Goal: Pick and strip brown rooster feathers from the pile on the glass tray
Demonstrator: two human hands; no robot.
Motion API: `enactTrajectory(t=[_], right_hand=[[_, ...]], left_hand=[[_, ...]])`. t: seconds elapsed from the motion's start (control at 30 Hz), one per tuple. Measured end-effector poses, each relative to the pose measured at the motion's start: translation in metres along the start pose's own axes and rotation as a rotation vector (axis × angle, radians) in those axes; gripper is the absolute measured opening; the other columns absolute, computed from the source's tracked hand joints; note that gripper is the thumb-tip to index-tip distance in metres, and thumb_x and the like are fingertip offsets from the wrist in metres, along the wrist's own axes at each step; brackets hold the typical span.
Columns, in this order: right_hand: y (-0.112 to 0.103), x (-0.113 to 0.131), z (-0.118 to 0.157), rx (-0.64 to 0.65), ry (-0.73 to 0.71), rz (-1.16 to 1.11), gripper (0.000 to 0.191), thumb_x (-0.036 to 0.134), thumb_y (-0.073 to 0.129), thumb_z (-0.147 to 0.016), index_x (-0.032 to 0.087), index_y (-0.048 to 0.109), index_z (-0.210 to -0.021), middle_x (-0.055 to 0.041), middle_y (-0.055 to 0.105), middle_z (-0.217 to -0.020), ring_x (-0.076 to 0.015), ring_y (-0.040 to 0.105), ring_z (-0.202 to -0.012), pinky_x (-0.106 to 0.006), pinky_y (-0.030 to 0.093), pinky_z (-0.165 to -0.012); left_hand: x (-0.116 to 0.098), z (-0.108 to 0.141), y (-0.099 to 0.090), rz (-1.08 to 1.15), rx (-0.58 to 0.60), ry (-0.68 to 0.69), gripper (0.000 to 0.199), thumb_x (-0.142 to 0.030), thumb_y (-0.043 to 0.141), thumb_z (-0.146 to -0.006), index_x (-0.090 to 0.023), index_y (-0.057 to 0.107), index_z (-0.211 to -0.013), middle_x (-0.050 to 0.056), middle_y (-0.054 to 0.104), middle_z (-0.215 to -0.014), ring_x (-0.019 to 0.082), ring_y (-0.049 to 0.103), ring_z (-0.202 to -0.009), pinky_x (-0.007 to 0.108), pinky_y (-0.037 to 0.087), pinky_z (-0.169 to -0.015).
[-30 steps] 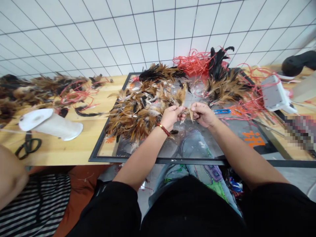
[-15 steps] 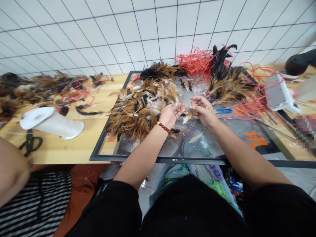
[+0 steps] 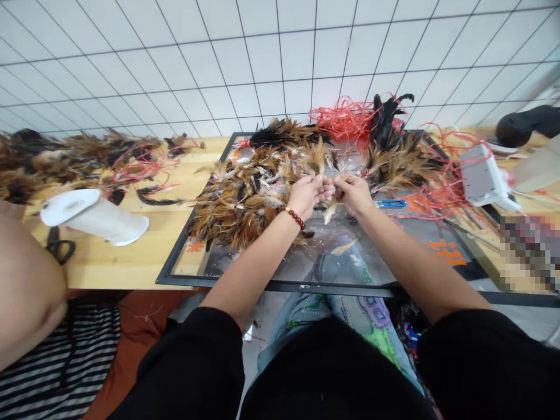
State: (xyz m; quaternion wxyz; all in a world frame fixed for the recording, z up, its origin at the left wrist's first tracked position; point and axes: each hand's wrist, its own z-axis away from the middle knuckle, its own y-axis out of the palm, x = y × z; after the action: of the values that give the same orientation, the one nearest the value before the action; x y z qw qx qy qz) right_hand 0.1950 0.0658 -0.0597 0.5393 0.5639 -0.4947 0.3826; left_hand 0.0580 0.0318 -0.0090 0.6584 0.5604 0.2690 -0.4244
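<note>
My left hand, with a dark red bead bracelet at the wrist, pinches a brown feather that points up from its fingertips. Close beside it, my right hand has thumb and forefinger pressed together near the feather's base; what they grip is too small to make out. Left of my hands spreads a large heap of brown feathers. A small pale feather tuft lies just below my fingers. Blue thread snips lie to the right of my right hand.
A dark-framed glass panel lies under the heap. Red plastic strings and black and brown feather bunches are behind. A white spool, scissors and another person's arm are at left, a white device at right.
My right hand's fingers have closed into a pinch and come closer to my left hand. A brown feather now stands up from my left fingertips. The view has shifted slightly.
</note>
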Motion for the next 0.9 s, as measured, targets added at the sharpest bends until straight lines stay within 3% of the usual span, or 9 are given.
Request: enactTrajectory(t=[0.17, 0.23, 0.37, 0.5, 0.7, 0.9], right_hand=[[0.004, -0.002, -0.028, -0.036, 0.0, -0.045, 0.047, 0.052, 0.085, -0.047, 0.021, 0.052, -0.06, 0.0082, 0.043, -0.045, -0.0061, 0.035, -0.044, -0.023, 0.029, -0.047], [0.004, -0.002, -0.031, -0.006, 0.001, -0.051, 0.051, 0.055, 0.085, -0.044, 0.021, 0.052, -0.061, 0.0083, 0.044, -0.046, -0.0056, 0.036, -0.045, -0.022, 0.03, -0.047], [0.002, -0.004, -0.034, 0.056, 0.023, -0.06, 0.055, 0.057, 0.087, -0.041, 0.021, 0.051, -0.062, 0.0091, 0.045, -0.048, -0.0054, 0.038, -0.046, -0.021, 0.033, -0.048], [0.003, -0.007, -0.036, 0.113, 0.037, -0.011, 0.052, 0.055, 0.086, -0.047, 0.02, 0.055, -0.069, 0.0097, 0.045, -0.048, -0.0053, 0.037, -0.045, -0.021, 0.031, -0.047], [0.006, -0.011, -0.034, 0.042, -0.088, 0.173, 0.041, 0.053, 0.08, -0.057, 0.021, 0.058, -0.071, 0.0069, 0.049, -0.055, -0.008, 0.04, -0.049, -0.023, 0.031, -0.047], [0.007, -0.009, -0.03, 0.033, -0.143, 0.222, 0.036, 0.049, 0.08, -0.059, 0.021, 0.064, -0.074, 0.0045, 0.054, -0.06, -0.0096, 0.043, -0.055, -0.024, 0.035, -0.053]], left_hand=[[-0.02, -0.029, 0.005, -0.122, -0.11, 0.127, 0.021, -0.013, 0.053, -0.093, -0.013, 0.057, -0.073, -0.001, 0.062, -0.063, 0.005, 0.058, -0.057, 0.02, 0.051, -0.075], [-0.019, -0.036, 0.003, -0.159, -0.155, 0.144, 0.023, -0.012, 0.053, -0.092, -0.012, 0.057, -0.069, 0.0, 0.062, -0.062, 0.006, 0.057, -0.054, 0.022, 0.051, -0.07], [-0.008, -0.044, -0.002, -0.21, -0.135, 0.146, 0.021, -0.012, 0.055, -0.091, -0.012, 0.058, -0.07, 0.001, 0.064, -0.063, 0.005, 0.059, -0.056, 0.018, 0.049, -0.066], [0.004, -0.046, -0.004, -0.234, -0.101, 0.069, 0.019, -0.015, 0.06, -0.089, -0.013, 0.055, -0.071, -0.001, 0.062, -0.062, 0.008, 0.061, -0.053, 0.021, 0.05, -0.064], [0.007, -0.033, -0.01, -0.228, -0.049, 0.0, 0.019, -0.016, 0.054, -0.093, -0.013, 0.056, -0.074, 0.003, 0.066, -0.066, 0.009, 0.063, -0.058, 0.025, 0.052, -0.071], [0.006, -0.031, -0.013, -0.169, -0.037, -0.043, 0.017, -0.014, 0.059, -0.09, -0.011, 0.059, -0.074, 0.004, 0.067, -0.068, 0.009, 0.065, -0.064, 0.025, 0.052, -0.077]])
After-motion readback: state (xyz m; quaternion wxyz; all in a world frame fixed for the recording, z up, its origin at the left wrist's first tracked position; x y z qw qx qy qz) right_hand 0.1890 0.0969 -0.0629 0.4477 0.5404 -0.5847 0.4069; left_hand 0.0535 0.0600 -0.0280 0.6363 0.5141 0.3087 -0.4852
